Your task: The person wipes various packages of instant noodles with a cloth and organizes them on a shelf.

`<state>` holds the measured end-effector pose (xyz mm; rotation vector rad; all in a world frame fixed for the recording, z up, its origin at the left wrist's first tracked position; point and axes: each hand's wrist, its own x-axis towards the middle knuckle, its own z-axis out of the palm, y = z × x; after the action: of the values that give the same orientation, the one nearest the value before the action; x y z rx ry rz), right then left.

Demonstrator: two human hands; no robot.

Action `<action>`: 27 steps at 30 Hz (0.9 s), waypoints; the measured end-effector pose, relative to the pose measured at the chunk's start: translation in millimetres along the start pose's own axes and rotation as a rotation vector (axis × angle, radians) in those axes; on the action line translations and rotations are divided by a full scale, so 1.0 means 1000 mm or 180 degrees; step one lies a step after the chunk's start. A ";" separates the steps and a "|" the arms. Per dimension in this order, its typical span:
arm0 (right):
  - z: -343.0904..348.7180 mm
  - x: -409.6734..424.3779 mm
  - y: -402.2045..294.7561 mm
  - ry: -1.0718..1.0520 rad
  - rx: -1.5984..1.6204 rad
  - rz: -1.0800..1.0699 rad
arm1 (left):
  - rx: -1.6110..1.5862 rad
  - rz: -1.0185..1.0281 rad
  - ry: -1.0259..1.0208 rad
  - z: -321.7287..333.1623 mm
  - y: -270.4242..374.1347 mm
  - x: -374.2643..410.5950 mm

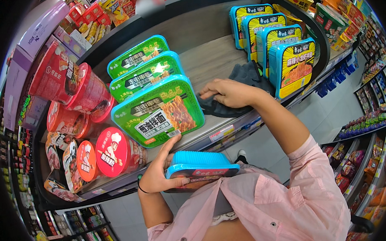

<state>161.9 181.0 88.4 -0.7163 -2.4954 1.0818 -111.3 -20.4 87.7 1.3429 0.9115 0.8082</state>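
Note:
My left hand grips a blue plastic noodle tray against my body, its printed lid facing down towards my shirt. My right hand rests with curled fingers on a dark cloth, possibly a glove, lying on the wood-look shelf; whether the fingers grip it is hard to tell. Left of that hand stand several green-lidded noodle boxes in a row, upright and leaning back. To its right is a row of yellow-lidded noodle boxes with blue rims.
Red noodle cups and bowls crowd the shelf's left end. A raised black rim curves round the back, and price labels line the front edge. More snack shelves stand at the right, beyond a tiled floor.

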 end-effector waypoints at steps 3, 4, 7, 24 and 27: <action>-0.005 -0.023 -0.007 -0.0428 0.0021 -0.0076 | -0.0007 0.0066 0.0111 0.002 -0.004 -0.003; -0.006 -0.029 -0.007 -0.0591 -0.0021 -0.0113 | -0.0042 0.0051 0.0137 0.003 -0.003 -0.002; -0.015 -0.040 -0.005 -0.0881 0.0347 -0.0005 | -0.0006 -0.0026 0.0186 0.006 0.005 0.002; 0.015 -0.025 -0.016 -0.0971 0.0287 -0.0611 | 0.0278 0.0190 0.0274 0.011 0.003 -0.002; 0.018 -0.027 -0.017 -0.0759 0.0166 -0.0845 | 0.0257 0.0207 0.0280 0.012 0.002 -0.002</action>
<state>170.3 145.4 86.3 -0.2415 -2.6503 1.1853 -101.5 -26.8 90.1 1.4223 0.9825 0.8943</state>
